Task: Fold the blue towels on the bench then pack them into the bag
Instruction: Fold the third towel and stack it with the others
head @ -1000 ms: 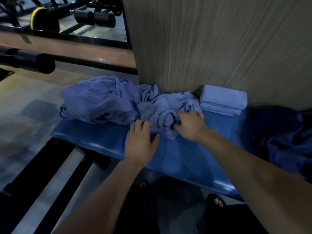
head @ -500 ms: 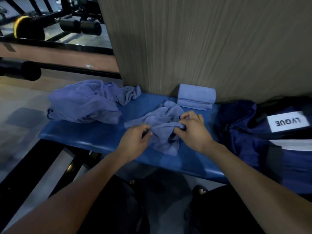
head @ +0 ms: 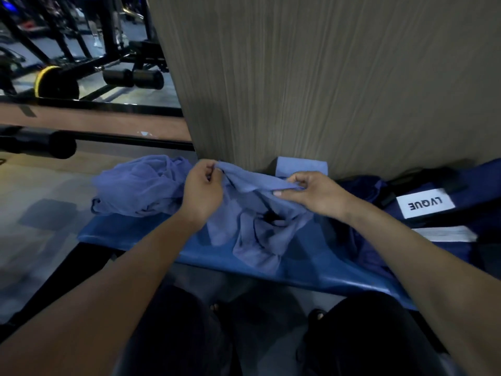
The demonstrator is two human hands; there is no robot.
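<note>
A crumpled blue towel [head: 252,226] hangs from both my hands above the blue padded bench [head: 135,232]. My left hand [head: 202,194] pinches its upper edge at the left, and my right hand [head: 311,192] pinches the same edge further right. The towel's lower part droops onto the bench. A heap of unfolded blue towels [head: 138,185] lies on the bench's left end. One folded blue towel [head: 301,165] sits at the back against the wall, partly hidden by the held towel. The dark blue bag [head: 433,213] with a white label rests on the bench's right end.
A wood-grain wall panel [head: 325,77] rises directly behind the bench. Black gym machines and a yellow-rimmed weight plate [head: 54,82] stand at the back left. A black padded bar [head: 38,143] juts in from the left. My legs and feet are below the bench's front edge.
Both hands have lifted one towel off the bench, away from the heap, and spread apart along its top edge. The view has swung right, bringing the bag in.
</note>
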